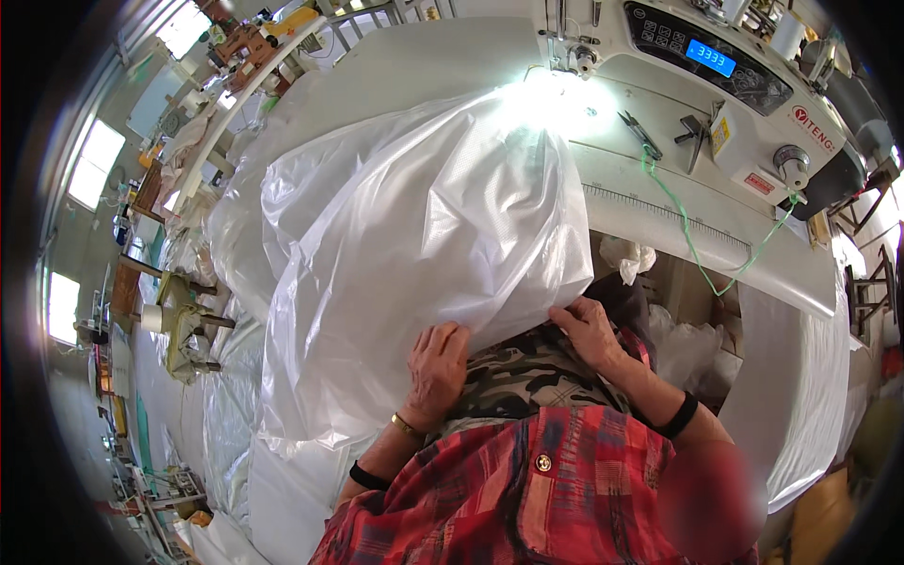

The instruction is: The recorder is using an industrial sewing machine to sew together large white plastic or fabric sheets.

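Note:
A large sheet of shiny white woven plastic (395, 226) spreads from the sewing machine's lit needle area down to my lap. Its near edge runs along my waist. My left hand (440, 369) is closed on that edge, with the fingers curled and their tips partly hidden in the folds. Farther right, my right hand (588, 335) pinches the sheet's right corner between thumb and fingers. The sewing machine (716, 104) stands at the far right with its display lit. Glare from its lamp hides the needle and the sheet's far end.
Thread snips (642, 135) lie on the machine bed, tied by a green cord (692, 240) that hangs past the front edge. A small dark metal part (695, 137) lies beside them. More white plastic sheeting (231, 395) is heaped at left, near a wooden stool (179, 320).

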### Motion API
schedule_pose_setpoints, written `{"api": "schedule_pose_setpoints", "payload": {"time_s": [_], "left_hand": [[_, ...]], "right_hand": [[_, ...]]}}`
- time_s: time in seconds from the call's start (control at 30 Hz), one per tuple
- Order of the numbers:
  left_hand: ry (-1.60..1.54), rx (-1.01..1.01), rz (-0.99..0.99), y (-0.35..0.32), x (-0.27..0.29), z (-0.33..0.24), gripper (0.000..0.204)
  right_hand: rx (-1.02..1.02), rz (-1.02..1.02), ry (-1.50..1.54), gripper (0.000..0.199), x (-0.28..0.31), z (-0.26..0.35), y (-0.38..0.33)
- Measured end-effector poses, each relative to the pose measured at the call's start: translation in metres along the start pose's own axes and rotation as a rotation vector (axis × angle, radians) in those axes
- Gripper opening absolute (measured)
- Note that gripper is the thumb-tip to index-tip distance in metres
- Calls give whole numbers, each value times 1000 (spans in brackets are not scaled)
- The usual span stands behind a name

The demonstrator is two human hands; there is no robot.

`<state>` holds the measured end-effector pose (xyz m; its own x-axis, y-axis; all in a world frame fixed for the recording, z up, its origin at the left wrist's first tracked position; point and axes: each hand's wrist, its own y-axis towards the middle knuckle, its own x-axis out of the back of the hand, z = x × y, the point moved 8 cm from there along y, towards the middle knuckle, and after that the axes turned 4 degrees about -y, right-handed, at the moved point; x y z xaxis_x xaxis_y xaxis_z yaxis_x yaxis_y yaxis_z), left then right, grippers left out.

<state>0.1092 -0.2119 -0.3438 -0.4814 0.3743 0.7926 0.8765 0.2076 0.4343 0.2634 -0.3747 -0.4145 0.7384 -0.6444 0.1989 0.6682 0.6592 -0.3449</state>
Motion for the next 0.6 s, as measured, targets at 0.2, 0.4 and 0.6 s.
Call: {"api": "schedule_pose_setpoints", "payload": {"time_s": [0.2, 0.4, 0.6], "left_hand": [[-1268, 694, 293, -20, 14, 25, 9], [-1106, 619, 188, -1, 16, 18, 15], [-632, 358, 173, 25, 23, -6, 22]], "right_hand": [[552, 53, 61, 21, 16, 41, -53], [15, -85, -57, 16, 54, -8, -37], [564, -401, -441, 20, 36, 84, -75]]}}
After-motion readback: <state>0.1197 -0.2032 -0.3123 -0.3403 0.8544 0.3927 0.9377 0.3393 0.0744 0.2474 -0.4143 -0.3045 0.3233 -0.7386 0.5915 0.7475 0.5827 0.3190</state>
